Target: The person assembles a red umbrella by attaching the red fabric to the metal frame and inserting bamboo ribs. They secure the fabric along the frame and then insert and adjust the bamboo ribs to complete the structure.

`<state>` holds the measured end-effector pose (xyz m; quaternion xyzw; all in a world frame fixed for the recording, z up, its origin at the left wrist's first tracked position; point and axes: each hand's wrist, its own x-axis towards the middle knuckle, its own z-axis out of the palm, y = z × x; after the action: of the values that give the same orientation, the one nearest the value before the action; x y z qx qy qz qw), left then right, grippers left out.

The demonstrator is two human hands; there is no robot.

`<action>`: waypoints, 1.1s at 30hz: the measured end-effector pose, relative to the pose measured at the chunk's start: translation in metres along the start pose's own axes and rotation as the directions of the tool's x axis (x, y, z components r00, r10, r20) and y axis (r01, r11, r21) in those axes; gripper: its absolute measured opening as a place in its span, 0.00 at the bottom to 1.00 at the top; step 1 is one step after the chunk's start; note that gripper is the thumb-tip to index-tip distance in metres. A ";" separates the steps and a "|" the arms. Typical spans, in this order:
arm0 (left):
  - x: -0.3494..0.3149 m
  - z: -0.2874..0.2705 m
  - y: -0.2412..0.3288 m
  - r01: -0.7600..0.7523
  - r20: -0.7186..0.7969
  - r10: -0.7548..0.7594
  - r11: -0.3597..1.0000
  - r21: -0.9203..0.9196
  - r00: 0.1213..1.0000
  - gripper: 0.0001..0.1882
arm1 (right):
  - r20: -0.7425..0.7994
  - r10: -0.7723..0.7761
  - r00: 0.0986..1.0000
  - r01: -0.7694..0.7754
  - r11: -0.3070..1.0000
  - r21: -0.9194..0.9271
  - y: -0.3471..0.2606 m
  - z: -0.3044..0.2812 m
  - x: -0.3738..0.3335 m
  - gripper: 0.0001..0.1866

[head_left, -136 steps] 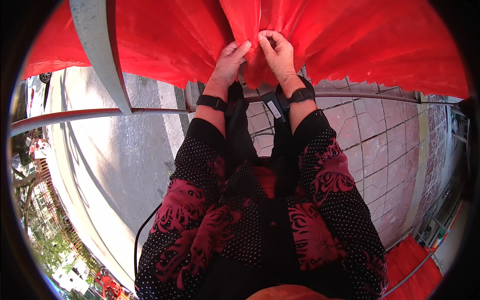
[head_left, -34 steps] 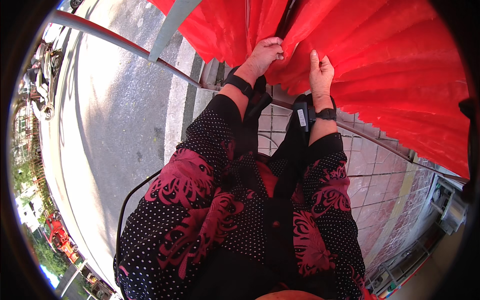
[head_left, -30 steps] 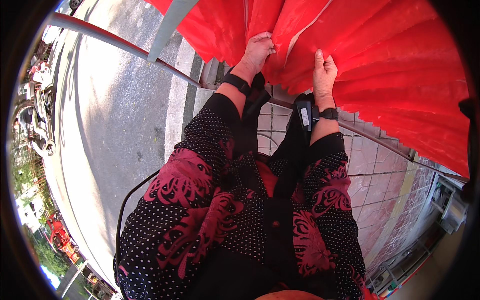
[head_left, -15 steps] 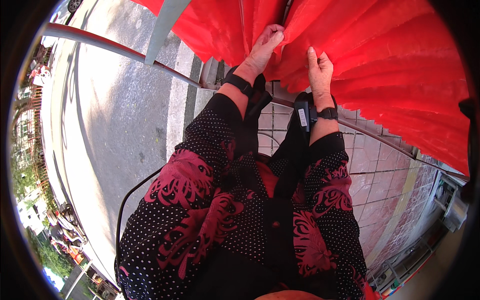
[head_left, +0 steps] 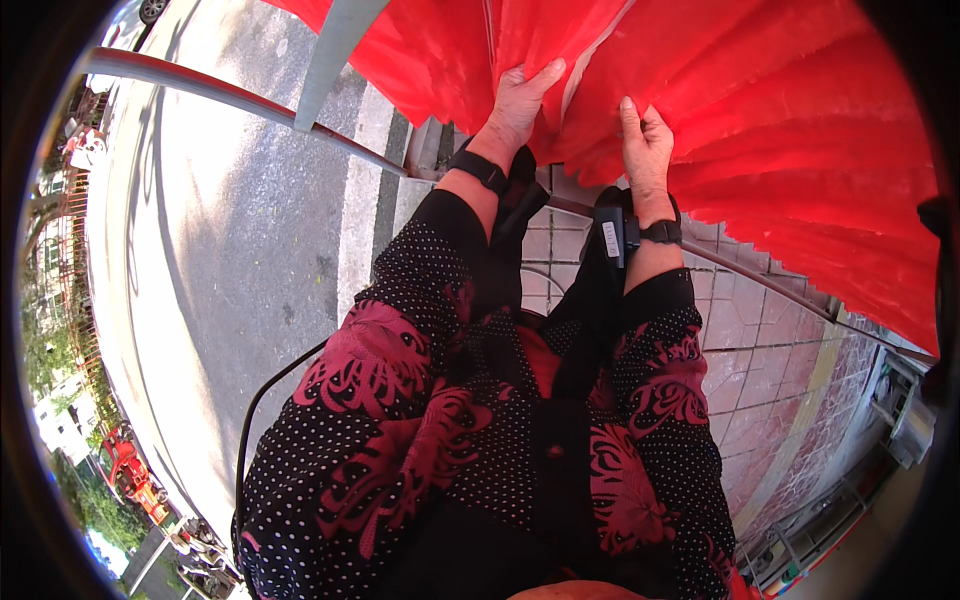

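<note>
A large red pleated cloth (head_left: pixel 790 130) hangs in folds across the top and right of the view. My left hand (head_left: pixel 515 105) grips it near its lower edge, the thumb stretched across the front and the other fingers partly hidden in the folds. To the right, my right hand (head_left: pixel 648 145) is closed on the same cloth, thumb up and fingers curled into it. Between the two hands a pale seam (head_left: pixel 590 65) runs up the fabric. Dark bands circle both wrists, and a small grey device sits at the right one.
A metal rail (head_left: pixel 200 82) crosses the upper left, with a grey flat post (head_left: pixel 338 55) meeting it. Pink paving tiles (head_left: pixel 740 340) lie below on the right, a grey road (head_left: pixel 265 220) on the left. Metal racks (head_left: pixel 905 415) stand at the far right.
My left hand has shifted slightly down and left, and its thumb now lies spread across the cloth. The pale seam between the hands has come into view. My right hand keeps its grip.
</note>
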<state>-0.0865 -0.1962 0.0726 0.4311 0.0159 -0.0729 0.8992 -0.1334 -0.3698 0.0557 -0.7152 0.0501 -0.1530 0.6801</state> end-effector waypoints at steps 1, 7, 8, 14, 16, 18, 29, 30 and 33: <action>0.001 -0.001 0.000 0.004 -0.010 -0.004 1.000 -0.017 1.000 0.13 | 0.008 0.000 1.000 0.000 1.000 0.020 -0.001 0.000 0.001 0.10; 0.002 -0.003 -0.001 0.044 0.035 -0.043 0.999 -0.018 0.998 0.14 | 0.018 -0.005 1.000 0.003 0.995 0.097 -0.010 0.003 0.001 0.10; 0.002 -0.003 -0.002 0.066 0.033 -0.066 0.998 -0.004 0.997 0.14 | 0.013 -0.028 1.000 0.026 0.990 0.135 -0.012 0.007 0.000 0.11; 0.000 0.004 -0.011 0.052 0.121 -0.064 0.993 0.106 0.991 0.15 | 0.007 -0.179 0.984 0.178 0.980 0.091 -0.038 0.021 0.003 0.18; -0.001 0.007 -0.015 0.050 0.128 -0.063 0.993 0.107 0.990 0.15 | -0.004 -0.271 0.963 0.270 0.960 -0.068 -0.048 0.022 0.009 0.16; 0.000 0.010 -0.019 0.103 0.168 -0.123 0.987 0.120 0.978 0.16 | -0.020 -0.377 0.926 0.362 0.902 -0.237 -0.056 0.021 0.015 0.13; -0.006 0.038 0.007 -0.194 0.213 0.143 0.952 0.237 0.966 0.11 | -0.130 -0.223 0.966 0.229 0.973 0.034 -0.044 0.011 0.023 0.15; -0.006 0.047 0.011 -0.216 0.202 0.163 0.937 0.275 0.966 0.12 | -0.110 -0.197 0.974 0.205 0.977 0.065 -0.043 0.010 0.022 0.15; -0.004 0.074 0.021 -0.379 0.272 0.283 0.819 0.431 0.920 0.15 | -0.064 -0.164 0.984 0.170 0.980 0.100 -0.041 0.008 0.020 0.14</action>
<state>-0.0901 -0.2401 0.1360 0.6252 -0.1664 0.0415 0.7614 -0.1177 -0.3646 0.0988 -0.6755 0.0006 -0.2316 0.7001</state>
